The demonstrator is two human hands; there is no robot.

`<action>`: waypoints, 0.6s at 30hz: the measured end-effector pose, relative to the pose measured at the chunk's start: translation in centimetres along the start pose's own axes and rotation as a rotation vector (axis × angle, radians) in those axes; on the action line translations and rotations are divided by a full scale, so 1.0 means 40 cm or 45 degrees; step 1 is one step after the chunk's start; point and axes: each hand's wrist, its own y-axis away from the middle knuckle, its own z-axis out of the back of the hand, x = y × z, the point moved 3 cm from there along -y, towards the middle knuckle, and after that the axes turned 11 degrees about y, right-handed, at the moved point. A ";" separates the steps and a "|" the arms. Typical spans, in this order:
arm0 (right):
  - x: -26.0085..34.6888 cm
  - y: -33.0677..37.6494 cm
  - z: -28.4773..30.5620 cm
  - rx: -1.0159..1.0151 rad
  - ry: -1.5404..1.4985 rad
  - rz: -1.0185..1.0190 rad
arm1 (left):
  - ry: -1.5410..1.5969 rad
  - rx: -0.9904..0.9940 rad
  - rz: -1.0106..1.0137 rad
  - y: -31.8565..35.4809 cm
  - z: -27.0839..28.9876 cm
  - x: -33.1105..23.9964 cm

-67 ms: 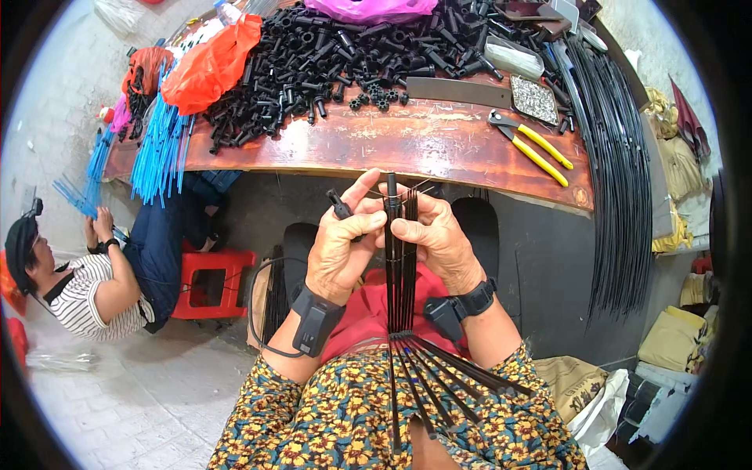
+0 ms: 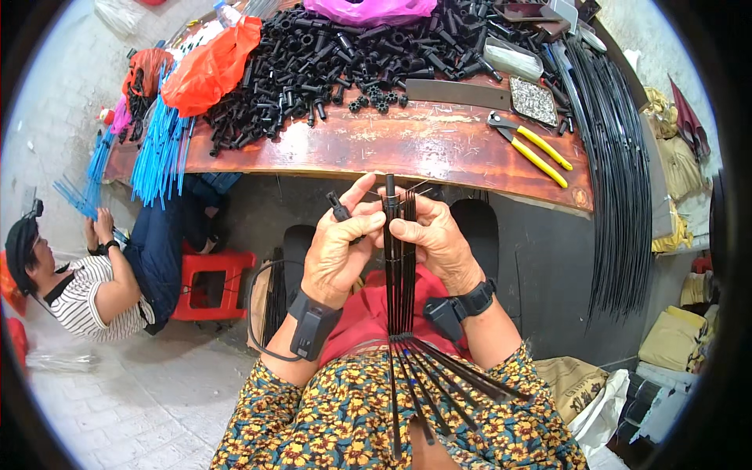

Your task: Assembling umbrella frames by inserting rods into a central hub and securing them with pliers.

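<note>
In front of my lap hangs an umbrella frame (image 2: 402,290), a bundle of slim black ribs that fan out at the lower end. My left hand (image 2: 333,247) pinches the black collar near its top between thumb and fingers. The same hand has a loose black plastic fitting (image 2: 338,207) tucked among its fingers, index finger raised. My right hand (image 2: 442,243) closes thumb and fingers on the upper ribs from the other side. A thin wire (image 2: 421,186) sticks out by the right fingertips. The fingers partly hide the collar.
On the wooden table (image 2: 329,153) lie a heap of black plastic fittings (image 2: 352,59), yellow-handled cutters (image 2: 536,153), a flat blade (image 2: 458,92) and a small tray (image 2: 534,100). Long black rods (image 2: 615,180) overhang its right end. A co-worker (image 2: 102,294) sits at left by blue rods (image 2: 160,149).
My left hand and wrist have shifted very slightly to the left. Both hands keep their hold on the umbrella frame.
</note>
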 end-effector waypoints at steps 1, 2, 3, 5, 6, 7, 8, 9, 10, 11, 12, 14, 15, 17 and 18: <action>0.000 0.000 0.011 -0.004 0.001 0.006 | -0.081 -0.143 0.003 0.002 0.001 -0.005; -0.004 0.004 0.024 0.010 0.043 -0.071 | -0.162 -0.289 0.004 0.008 0.004 -0.012; -0.007 0.006 0.032 0.023 0.084 -0.146 | -0.152 -0.307 0.001 0.010 0.022 -0.027; 0.003 0.008 0.021 0.020 0.055 -0.143 | -0.145 -0.225 -0.037 0.010 0.034 -0.063; 0.007 0.009 0.016 0.020 0.028 -0.144 | -0.148 -0.194 -0.056 0.008 0.035 -0.085; 0.006 0.009 0.015 0.018 0.025 -0.137 | -0.183 -0.178 -0.097 0.003 0.032 -0.107; 0.004 0.008 0.015 0.029 0.020 -0.139 | -0.217 -0.147 -0.147 -0.004 0.020 -0.125; 0.000 0.007 0.015 0.039 0.016 -0.140 | -0.252 -0.103 -0.175 -0.019 0.012 -0.138; -0.005 0.007 0.021 0.043 0.017 -0.131 | -0.287 -0.059 -0.203 -0.032 0.003 -0.148; -0.011 0.007 0.030 0.059 0.027 -0.144 | -0.291 -0.048 -0.208 -0.046 -0.008 -0.150; -0.012 0.008 0.034 0.075 0.038 -0.157 | -0.305 -0.054 -0.206 -0.060 -0.019 -0.145; -0.006 0.013 0.030 0.069 0.061 -0.154 | -0.322 -0.051 -0.205 -0.084 -0.034 -0.134; -0.004 0.014 0.026 0.070 0.070 -0.159 | -0.308 -0.033 -0.176 -0.097 -0.033 -0.127; 0.007 0.017 0.015 0.067 0.089 -0.169 | -0.289 -0.025 -0.128 -0.109 -0.055 -0.112; 0.009 0.017 0.012 0.062 0.090 -0.169 | -0.287 -0.023 -0.124 -0.115 -0.059 -0.108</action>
